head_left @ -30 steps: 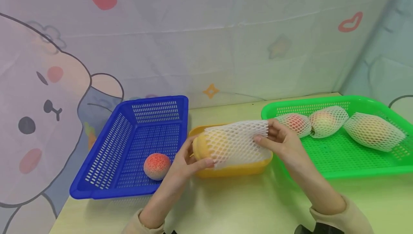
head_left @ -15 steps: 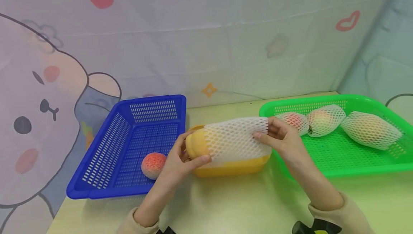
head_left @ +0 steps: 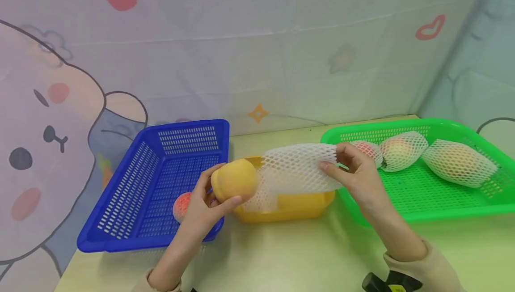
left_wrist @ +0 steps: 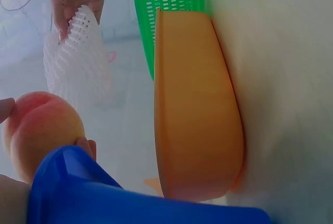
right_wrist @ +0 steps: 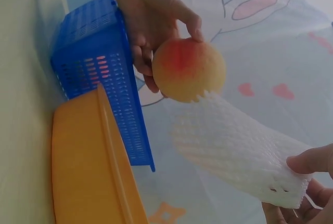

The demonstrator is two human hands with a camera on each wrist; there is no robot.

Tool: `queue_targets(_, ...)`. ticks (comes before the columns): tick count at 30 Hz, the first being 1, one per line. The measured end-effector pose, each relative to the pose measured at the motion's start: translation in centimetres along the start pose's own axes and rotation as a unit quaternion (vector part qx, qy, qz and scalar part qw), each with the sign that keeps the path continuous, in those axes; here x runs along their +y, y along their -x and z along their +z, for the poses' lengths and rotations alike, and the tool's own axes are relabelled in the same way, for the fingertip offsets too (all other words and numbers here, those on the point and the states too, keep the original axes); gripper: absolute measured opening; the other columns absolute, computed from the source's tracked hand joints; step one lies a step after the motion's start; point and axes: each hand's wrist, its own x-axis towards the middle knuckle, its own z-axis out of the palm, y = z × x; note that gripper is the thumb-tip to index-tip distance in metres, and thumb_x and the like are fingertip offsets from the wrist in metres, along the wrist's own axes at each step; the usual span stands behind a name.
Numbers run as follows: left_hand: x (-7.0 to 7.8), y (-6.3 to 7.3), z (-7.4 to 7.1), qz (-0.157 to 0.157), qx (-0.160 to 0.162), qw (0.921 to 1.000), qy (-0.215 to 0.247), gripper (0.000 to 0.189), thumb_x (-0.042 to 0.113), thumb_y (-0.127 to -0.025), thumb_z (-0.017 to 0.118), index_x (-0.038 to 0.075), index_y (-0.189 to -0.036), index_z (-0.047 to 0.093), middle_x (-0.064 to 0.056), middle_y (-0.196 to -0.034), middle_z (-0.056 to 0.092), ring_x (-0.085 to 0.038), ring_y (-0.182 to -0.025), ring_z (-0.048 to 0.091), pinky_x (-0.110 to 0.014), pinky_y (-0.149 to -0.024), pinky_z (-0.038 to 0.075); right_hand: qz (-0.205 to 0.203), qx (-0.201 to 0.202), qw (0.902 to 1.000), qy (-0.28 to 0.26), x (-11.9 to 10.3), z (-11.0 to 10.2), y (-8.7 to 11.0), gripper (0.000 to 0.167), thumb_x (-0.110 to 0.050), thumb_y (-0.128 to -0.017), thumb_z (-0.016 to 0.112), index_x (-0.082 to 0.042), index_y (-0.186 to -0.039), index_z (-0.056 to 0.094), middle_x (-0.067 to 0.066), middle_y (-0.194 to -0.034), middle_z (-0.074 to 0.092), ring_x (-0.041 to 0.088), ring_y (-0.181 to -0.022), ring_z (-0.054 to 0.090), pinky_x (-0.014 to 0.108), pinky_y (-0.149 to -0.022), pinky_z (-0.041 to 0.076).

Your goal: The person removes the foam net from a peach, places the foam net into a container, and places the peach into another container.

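A yellow peach (head_left: pixel 236 179) with a red blush, plain in the right wrist view (right_wrist: pixel 188 69), is gripped by my left hand (head_left: pixel 207 207) over the blue basket's right side. My right hand (head_left: pixel 356 173) pinches the far end of a white foam net sleeve (head_left: pixel 299 167) between thumb and fingers. The sleeve stretches left above the orange bin (head_left: pixel 301 206), and its free end lies close to the peach. In the left wrist view the peach (left_wrist: pixel 44 130) shows bare, with the sleeve (left_wrist: pixel 78 63) hanging from the right hand behind it.
The blue basket (head_left: pixel 112 243) at left holds a red peach (head_left: pixel 182 206), partly behind my left hand. At right, a green basket (head_left: pixel 422 216) holds several net-wrapped fruits (head_left: pixel 458 162). More white netting (head_left: pixel 263 198) lies in the orange bin. A printed cloth (head_left: pixel 306 59) hangs behind the table.
The peach has come out of the net sleeve, and my left hand has carried it left toward the blue basket. My right hand keeps hold of the sleeve and has barely moved.
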Motion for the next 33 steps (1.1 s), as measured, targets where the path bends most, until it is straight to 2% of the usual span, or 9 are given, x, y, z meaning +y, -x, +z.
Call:
queue_targets(3,-0.1,0.3,-0.5,-0.001,0.005,1.0000,-0.002,0.072,0.016,-0.084,0.073,0.030,-0.142,0.034,-0.004,-0.139,0.041,-0.025,-0.123,0.050,-0.031,-0.099,0.050,-0.029,0.021,0.9980,0.051,0.4,0.2,-0.2,0.015,-0.002,-0.085,0.068,-0.009,-0.094,0.058,-0.008,-0.091,0.058,0.007,-0.086,0.058,0.016,-0.074,0.053)
queue_targets(5,-0.2,0.5,-0.7,0.000,0.009,0.9999,-0.005,0.073,0.015,-0.083,0.073,0.030,-0.142,0.033,-0.004,-0.139,0.041,-0.024,-0.122,0.050,-0.027,-0.096,0.051,-0.052,0.034,0.9932,0.098,0.8,0.3,-0.2,0.018,-0.001,-0.084,0.069,-0.005,-0.096,0.056,-0.008,-0.089,0.056,0.005,-0.085,0.057,0.015,-0.073,0.052)
queue_targets(8,-0.4,0.6,-1.2,0.002,0.015,0.9999,-0.007,0.074,0.014,-0.083,0.074,0.030,-0.143,0.033,-0.003,-0.139,0.041,-0.025,-0.122,0.051,-0.023,-0.092,0.052,-0.085,0.045,0.9819,0.163,1.3,0.6,-0.2,0.022,-0.001,-0.083,0.070,-0.001,-0.098,0.054,-0.007,-0.088,0.054,0.002,-0.084,0.057,0.014,-0.073,0.050)
queue_targets(12,-0.7,0.8,-1.7,0.005,0.032,0.9991,-0.025,0.075,0.015,-0.082,0.075,0.031,-0.142,0.034,-0.003,-0.138,0.042,-0.025,-0.120,0.052,-0.022,-0.090,0.053,-0.136,0.046,0.9616,0.234,2.1,1.0,-0.2,0.021,0.002,-0.081,0.071,-0.002,-0.094,0.055,-0.001,-0.088,0.056,0.000,-0.085,0.056,0.017,-0.075,0.050)
queue_targets(14,-0.8,0.9,-2.0,0.005,0.039,0.9985,-0.038,0.074,0.016,-0.081,0.076,0.032,-0.141,0.035,-0.004,-0.137,0.043,-0.025,-0.119,0.053,-0.021,-0.090,0.053,-0.180,0.039,0.9475,0.262,2.6,1.2,-0.3,0.023,0.005,-0.078,0.072,-0.002,-0.091,0.055,0.001,-0.087,0.057,0.002,-0.085,0.055,0.019,-0.075,0.052)
queue_targets(19,-0.8,1.0,-2.7,-0.001,0.049,0.9968,-0.064,0.074,0.019,-0.081,0.076,0.030,-0.142,0.034,-0.004,-0.137,0.043,-0.025,-0.117,0.051,-0.018,-0.089,0.050,-0.286,0.018,0.9005,0.327,3.8,1.8,-0.6,0.027,0.012,-0.072,0.070,-0.004,-0.087,0.054,0.003,-0.087,0.055,0.011,-0.083,0.057,0.026,-0.072,0.055)
queue_targets(25,-0.9,0.9,-3.4,-0.010,0.056,0.9948,-0.085,0.076,0.023,-0.082,0.076,0.029,-0.143,0.032,-0.004,-0.138,0.042,-0.024,-0.118,0.050,-0.015,-0.090,0.048,-0.314,0.010,0.8616,0.399,4.8,2.4,-0.6,0.032,0.012,-0.067,0.071,-0.005,-0.086,0.053,0.004,-0.087,0.052,0.014,-0.083,0.056,0.025,-0.066,0.054)
queue_targets(30,-1.0,0.8,-3.9,-0.026,0.063,0.9918,-0.108,0.079,0.027,-0.081,0.077,0.029,-0.145,0.030,-0.004,-0.139,0.041,-0.025,-0.118,0.051,-0.016,-0.090,0.048,-0.366,0.008,0.8184,0.443,5.4,2.8,-0.9,0.031,0.012,-0.066,0.071,-0.004,-0.086,0.054,0.006,-0.084,0.050,0.014,-0.076,0.048,0.022,-0.057,0.047)
queue_targets(33,-1.1,0.7,-4.2,-0.025,0.068,0.9900,-0.121,0.081,0.029,-0.081,0.077,0.027,-0.146,0.029,-0.005,-0.140,0.041,-0.025,-0.118,0.052,-0.016,-0.089,0.048,-0.387,0.012,0.8001,0.458,5.8,3.0,-1.1,0.031,0.012,-0.065,0.070,-0.004,-0.085,0.054,0.006,-0.082,0.051,0.016,-0.076,0.048,0.024,-0.059,0.046)
